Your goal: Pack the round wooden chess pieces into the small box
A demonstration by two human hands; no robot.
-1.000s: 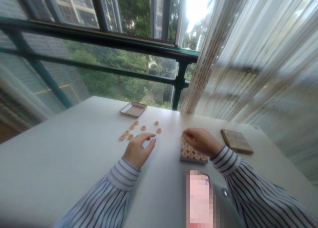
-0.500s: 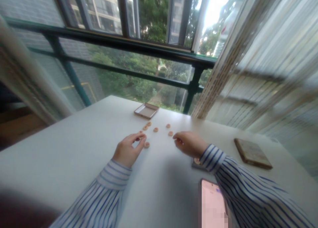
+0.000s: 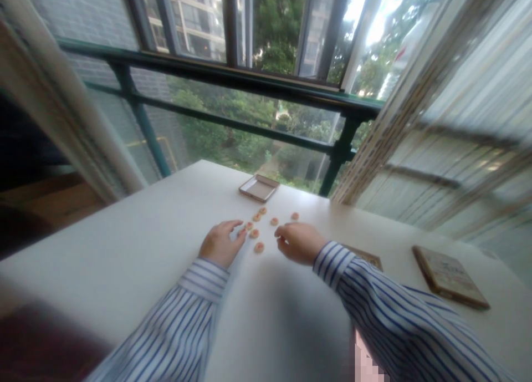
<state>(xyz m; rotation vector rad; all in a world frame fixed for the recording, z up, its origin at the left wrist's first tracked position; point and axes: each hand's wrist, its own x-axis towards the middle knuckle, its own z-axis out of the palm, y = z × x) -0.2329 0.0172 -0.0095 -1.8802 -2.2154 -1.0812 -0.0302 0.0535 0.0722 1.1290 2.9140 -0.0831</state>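
Note:
Several small round wooden pieces with red marks, like Chinese chess pieces, lie loosely grouped on the white table [image 3: 166,232]. My left hand [image 3: 220,243] is at the left of the group, thumb and forefinger apart. Its fingertips are right beside one piece [image 3: 249,225], with another piece [image 3: 254,234] just past the thumb. To the right of the group is my right hand [image 3: 299,242], its fingers curled together; whatever they hold is hidden. A further piece [image 3: 274,221] lies just beyond its fingertips, and a nearer piece [image 3: 259,247] sits between both hands.
A shallow open tray [image 3: 260,188] stands toward the far edge. A second tray [image 3: 366,257] holding pieces is partly covered by my right sleeve. Farther right lies a flat wooden box or lid [image 3: 451,276]. A phone [image 3: 366,362] shows under my right arm. Beyond are a railing and curtain.
My view has shifted, so the table appears farther right. My left thumb and forefinger have parted near the pieces. My right hand has moved left, toward the group; a piece formerly beside it no longer shows.

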